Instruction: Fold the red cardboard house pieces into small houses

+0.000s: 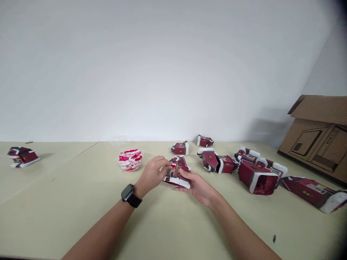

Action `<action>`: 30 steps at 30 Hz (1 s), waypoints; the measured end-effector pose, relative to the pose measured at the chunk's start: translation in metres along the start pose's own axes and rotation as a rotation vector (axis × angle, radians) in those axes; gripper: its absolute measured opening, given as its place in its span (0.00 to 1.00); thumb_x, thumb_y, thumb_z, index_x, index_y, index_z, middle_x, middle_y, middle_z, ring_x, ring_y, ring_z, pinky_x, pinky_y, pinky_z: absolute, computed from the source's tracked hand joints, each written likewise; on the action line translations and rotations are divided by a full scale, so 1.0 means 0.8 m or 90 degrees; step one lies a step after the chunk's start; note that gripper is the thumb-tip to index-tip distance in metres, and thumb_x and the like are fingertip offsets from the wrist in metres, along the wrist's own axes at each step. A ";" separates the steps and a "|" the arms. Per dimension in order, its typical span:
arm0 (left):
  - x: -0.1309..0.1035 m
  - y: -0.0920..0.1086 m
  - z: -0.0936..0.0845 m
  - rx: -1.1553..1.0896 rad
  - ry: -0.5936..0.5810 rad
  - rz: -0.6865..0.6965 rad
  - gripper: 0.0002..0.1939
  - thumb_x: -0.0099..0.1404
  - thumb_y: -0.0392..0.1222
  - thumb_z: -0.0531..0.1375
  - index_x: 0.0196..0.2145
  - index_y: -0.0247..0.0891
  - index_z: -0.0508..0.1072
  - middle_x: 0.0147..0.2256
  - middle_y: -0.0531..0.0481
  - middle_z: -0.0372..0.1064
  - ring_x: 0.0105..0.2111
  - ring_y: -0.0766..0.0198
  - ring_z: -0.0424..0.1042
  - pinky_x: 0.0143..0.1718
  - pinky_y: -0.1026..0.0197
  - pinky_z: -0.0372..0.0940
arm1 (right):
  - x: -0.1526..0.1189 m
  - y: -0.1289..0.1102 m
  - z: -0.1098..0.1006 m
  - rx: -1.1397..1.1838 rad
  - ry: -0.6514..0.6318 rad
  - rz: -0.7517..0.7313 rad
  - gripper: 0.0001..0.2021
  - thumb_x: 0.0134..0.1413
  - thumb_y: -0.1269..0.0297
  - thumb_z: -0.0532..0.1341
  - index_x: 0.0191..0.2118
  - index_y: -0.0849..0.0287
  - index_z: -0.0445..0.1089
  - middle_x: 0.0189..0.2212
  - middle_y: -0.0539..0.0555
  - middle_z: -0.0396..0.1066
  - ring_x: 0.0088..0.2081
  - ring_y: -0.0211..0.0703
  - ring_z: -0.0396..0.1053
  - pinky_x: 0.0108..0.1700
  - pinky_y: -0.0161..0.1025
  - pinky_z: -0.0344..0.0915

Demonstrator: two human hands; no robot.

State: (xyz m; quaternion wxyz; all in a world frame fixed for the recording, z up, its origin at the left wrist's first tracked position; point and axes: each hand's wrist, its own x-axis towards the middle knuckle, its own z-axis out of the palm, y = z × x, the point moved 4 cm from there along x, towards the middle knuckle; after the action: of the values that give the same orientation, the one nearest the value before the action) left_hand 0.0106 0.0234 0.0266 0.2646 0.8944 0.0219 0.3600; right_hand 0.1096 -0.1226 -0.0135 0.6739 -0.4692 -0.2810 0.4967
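Observation:
A small dark-red model house (177, 177) with white, snow-like edges and yellow windows is held just above the table, tilted. My right hand (199, 186) grips it from the right, thumb on the front and fingers beneath. Against the front of the house, my left hand (155, 171), with a black watch on its wrist, pinches a small red-and-white piece (173, 165). Fingers partly cover that piece, so its exact kind cannot be made out. To the left stands a round heap of red-and-white striped pieces (130, 160); whether a bowl holds them is unclear.
Several similar houses lie on the right, among them one with an open hollow base (255, 177). Another house (24, 156) sits far left. A cardboard box (317, 137) with raised flaps stands at the back right. Clear plastic (119, 140) lies near the wall.

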 end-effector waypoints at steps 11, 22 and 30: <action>-0.002 -0.024 0.017 -0.488 0.062 -0.302 0.24 0.55 0.53 0.73 0.47 0.42 0.78 0.52 0.45 0.75 0.48 0.58 0.73 0.46 0.59 0.69 | -0.004 -0.007 0.000 0.054 -0.036 -0.042 0.23 0.51 0.48 0.71 0.51 0.53 0.76 0.55 0.57 0.75 0.57 0.58 0.71 0.56 0.55 0.69; -0.010 -0.019 0.038 -0.653 -0.060 -0.369 0.30 0.61 0.51 0.70 0.57 0.40 0.69 0.54 0.41 0.73 0.47 0.59 0.76 0.47 0.59 0.70 | 0.010 -0.006 -0.013 -0.039 0.109 -0.088 0.30 0.46 0.44 0.74 0.54 0.51 0.74 0.53 0.54 0.75 0.53 0.53 0.73 0.53 0.47 0.69; -0.007 -0.015 0.040 -0.499 -0.110 -0.259 0.29 0.59 0.49 0.71 0.53 0.40 0.67 0.48 0.43 0.75 0.44 0.61 0.76 0.46 0.58 0.70 | 0.012 -0.008 -0.012 -0.154 0.109 -0.164 0.26 0.45 0.50 0.75 0.50 0.53 0.74 0.50 0.54 0.77 0.51 0.52 0.72 0.51 0.44 0.67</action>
State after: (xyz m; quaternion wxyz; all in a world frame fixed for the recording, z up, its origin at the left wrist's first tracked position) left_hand 0.0290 0.0177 -0.0017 0.6500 0.7307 0.0372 0.2053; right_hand 0.1234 -0.1177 -0.0123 0.6921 -0.5471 -0.3381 0.3275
